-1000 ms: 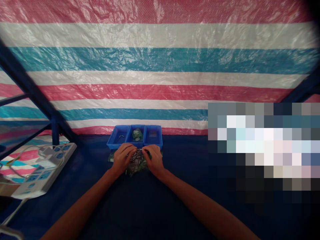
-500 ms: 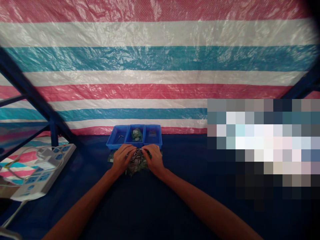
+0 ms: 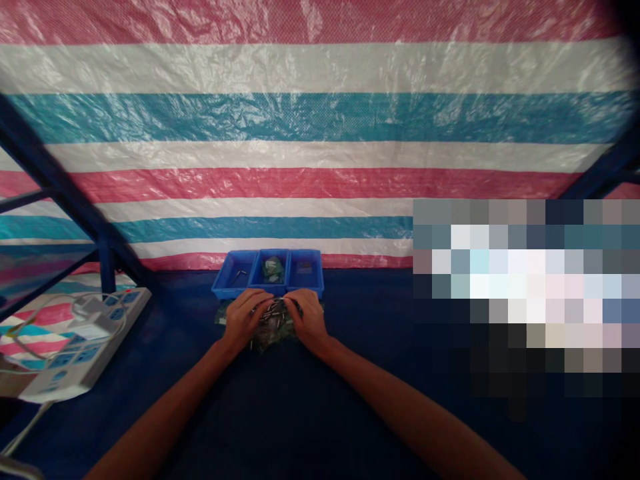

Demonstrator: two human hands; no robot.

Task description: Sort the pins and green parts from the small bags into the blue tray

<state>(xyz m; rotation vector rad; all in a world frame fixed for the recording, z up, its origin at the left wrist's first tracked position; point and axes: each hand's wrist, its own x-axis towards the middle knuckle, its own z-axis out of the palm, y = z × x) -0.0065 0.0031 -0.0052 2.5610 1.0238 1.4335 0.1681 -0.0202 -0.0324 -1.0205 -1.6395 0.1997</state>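
Both hands work low over a pile of small, shiny metal pin-like pieces (image 3: 273, 313) lying on a crumpled clear plastic bag (image 3: 267, 339). My left hand (image 3: 246, 315) is at the left of the pile, its thumb and forefinger pinched together; what lies between them is too small to make out. Across from it, my right hand (image 3: 309, 315) has its fingertips closed on a small, thin metal piece (image 3: 282, 298), a bright sliver in the gap between the hands. The undersides of both hands hide part of the bag and pile.
Just beyond the hands stand three joined blue bins: the left bin (image 3: 235, 272) holds a few metal pieces, the middle a plastic bag (image 3: 273, 269), the right a small flat item. A white power strip (image 3: 95, 353) with cables lies left. A blurred-out area covers the right.
Almost nothing differs. Both hands stay in place over the pile with fingers pinched, and the view has shifted very slightly.
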